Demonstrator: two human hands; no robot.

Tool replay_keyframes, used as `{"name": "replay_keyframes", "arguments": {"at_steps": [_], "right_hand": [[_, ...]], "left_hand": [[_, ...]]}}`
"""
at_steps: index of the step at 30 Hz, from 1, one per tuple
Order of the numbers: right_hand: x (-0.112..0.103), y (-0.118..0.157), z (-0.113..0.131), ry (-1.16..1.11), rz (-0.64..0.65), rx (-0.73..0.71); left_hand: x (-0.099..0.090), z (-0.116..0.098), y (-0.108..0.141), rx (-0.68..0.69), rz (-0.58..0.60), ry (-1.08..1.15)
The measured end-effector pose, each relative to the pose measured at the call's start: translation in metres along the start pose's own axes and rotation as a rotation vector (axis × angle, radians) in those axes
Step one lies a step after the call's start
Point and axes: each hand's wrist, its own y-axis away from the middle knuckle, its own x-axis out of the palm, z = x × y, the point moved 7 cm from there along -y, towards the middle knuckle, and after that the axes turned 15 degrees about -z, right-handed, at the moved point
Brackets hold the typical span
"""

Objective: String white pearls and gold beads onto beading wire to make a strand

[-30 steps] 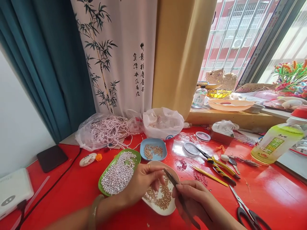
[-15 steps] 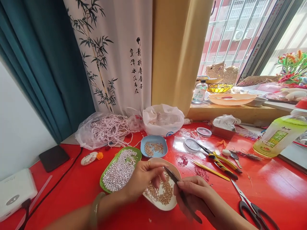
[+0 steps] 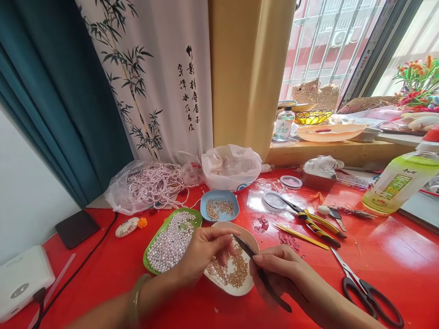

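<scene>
My right hand (image 3: 283,269) is wrapped round black pliers (image 3: 245,246), whose narrow jaws point up and left while a curved handle sticks out below the palm. My left hand (image 3: 207,253) is closed in a pinch right by the jaw tips. Whatever lies between those fingertips is too small to make out. Under both hands stands a cream plate (image 3: 236,291) with gold and clear beads. A green tray (image 3: 148,264) of pearly beads (image 3: 169,244) is partly behind my left hand. Further back, a blue dish (image 3: 221,196) holds gold beads.
Scissors (image 3: 363,290), yellow tweezers (image 3: 302,236) and yellow-black pliers (image 3: 313,225) lie on the right of the red table (image 3: 113,278). A drink bottle (image 3: 401,183) stands behind them. Bead strands (image 3: 156,183) and a plastic bag (image 3: 231,167) line the back. At left are a phone (image 3: 77,228) and a white box (image 3: 24,283).
The camera view has shifted slightly. Both hands keep almost the same pose over the plate, with the pliers still at the left fingertips.
</scene>
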Motion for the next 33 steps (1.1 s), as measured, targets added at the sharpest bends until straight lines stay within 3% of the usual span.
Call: {"name": "replay_keyframes", "arguments": {"at_steps": [22, 29, 33], "right_hand": [[-0.007, -0.001, -0.005, 0.108, -0.005, -0.007], [-0.010, -0.002, 0.001, 0.374, -0.099, -0.116], [-0.012, 0.001, 0.009, 0.582, -0.179, -0.252]], "left_hand": [[0.001, -0.001, 0.002, 0.023, 0.032, -0.071], [-0.002, -0.010, 0.006, 0.103, -0.020, -0.235], [-0.004, -0.011, 0.007, 0.108, -0.043, -0.277]]}}
